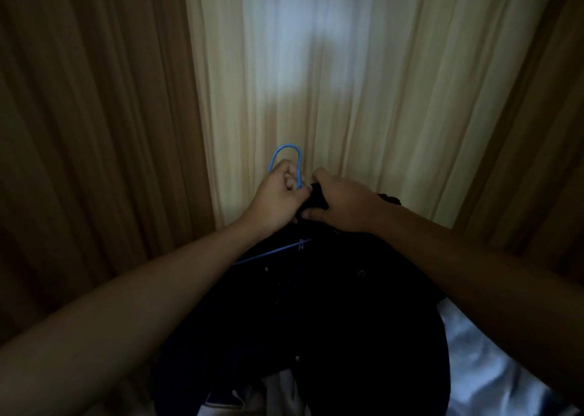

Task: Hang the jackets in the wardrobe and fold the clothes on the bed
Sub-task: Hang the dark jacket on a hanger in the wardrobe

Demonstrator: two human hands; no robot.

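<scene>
In the head view, a blue hanger (299,169) is gripped just under its hook by the left hand (278,196), fingers curled round the wire, in front of the curtain (347,99). The collar of a dark jacket (316,305) is pinched by the right hand (346,205). The jacket is held up before the curtain, draped over the hanger. Pale bedding (493,368) is seen below the curtain's right side.

A soft bed (537,396) spread with a pale, bluish-white rumpled sheet (486,368) showed at the lower right. A crumpled white cloth (278,396) lay near its edge, partly hidden.
</scene>
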